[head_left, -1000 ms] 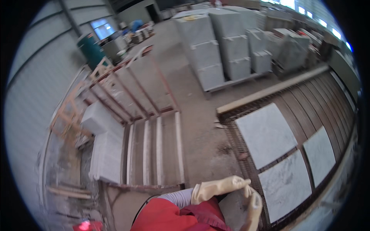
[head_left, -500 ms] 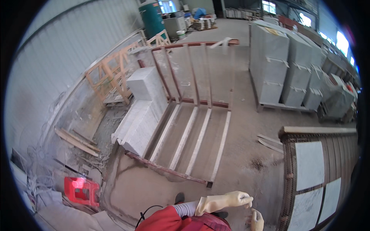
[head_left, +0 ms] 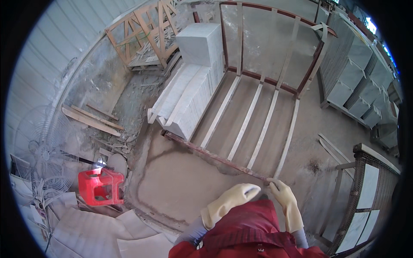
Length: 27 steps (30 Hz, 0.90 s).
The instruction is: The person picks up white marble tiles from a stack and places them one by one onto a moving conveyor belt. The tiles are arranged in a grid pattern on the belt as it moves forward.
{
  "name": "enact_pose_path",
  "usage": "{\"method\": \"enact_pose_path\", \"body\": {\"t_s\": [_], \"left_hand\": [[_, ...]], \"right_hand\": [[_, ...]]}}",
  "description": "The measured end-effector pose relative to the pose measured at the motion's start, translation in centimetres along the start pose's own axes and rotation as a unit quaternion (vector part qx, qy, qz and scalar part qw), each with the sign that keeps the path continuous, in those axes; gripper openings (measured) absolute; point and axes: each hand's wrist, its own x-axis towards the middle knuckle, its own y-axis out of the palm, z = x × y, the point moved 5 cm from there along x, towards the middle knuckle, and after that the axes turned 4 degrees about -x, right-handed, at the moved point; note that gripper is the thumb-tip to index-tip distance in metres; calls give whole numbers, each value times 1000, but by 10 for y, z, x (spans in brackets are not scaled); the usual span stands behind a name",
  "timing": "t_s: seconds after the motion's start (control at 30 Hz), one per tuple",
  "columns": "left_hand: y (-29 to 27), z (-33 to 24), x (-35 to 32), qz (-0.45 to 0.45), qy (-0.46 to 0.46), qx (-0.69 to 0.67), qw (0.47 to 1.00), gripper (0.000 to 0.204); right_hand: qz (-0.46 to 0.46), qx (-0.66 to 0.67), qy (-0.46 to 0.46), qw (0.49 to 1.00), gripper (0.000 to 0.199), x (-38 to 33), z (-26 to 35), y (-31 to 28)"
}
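Both my hands wear cream rubber gloves and are held in front of my red apron [head_left: 245, 217]. My left hand [head_left: 232, 202] points to the right, its fingers pressed together and bent, with nothing visible in them. My right hand [head_left: 286, 201] is raised a short way from it, fingers loosely bent and a little apart, with nothing seen in it. Beyond the hands lies a reddish metal rack [head_left: 215, 158] with pale strips across its base. Grey-white stone slabs [head_left: 189, 94] stand at the rack's left side, a taller block behind a lower stack.
A red plastic stool [head_left: 101, 187] and a wire fan [head_left: 45, 150] are at the left. Wooden planks [head_left: 92, 120] lie by the wall, near a wooden crate frame [head_left: 142, 34]. Strapped slabs [head_left: 357, 81] stand far right. Pale tiles [head_left: 368, 187] rest on a slatted bench at right.
My view has turned down and left. Both gloved hands and forearms now show fully over my apron, the right hand raised from the lower edge. The rack and slabs sit nearer.
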Motion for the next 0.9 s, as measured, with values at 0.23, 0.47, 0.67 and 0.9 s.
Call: {"method": "enact_pose_path", "body": {"t_s": [0.23, 0.47, 0.67, 0.9], "left_hand": [[-67, 19, -10, -70, -86, -182, 977, 36], [-112, 32, 51, -24, -67, -138, 988, 34], [-181, 44, 118, -44, -71, -78, 993, 34], [-276, 33, 153, -165, -69, -260, 949, 40]], "right_hand": [[95, -95, -20, 991, 37, 46, 58, 32], [78, -125, 34, 988, 40, 115, 63, 18], [2, -1, 32, 999, 38, 183, 42, 18], [39, 1, 47, 998, 39, 225, 54, 11]]}}
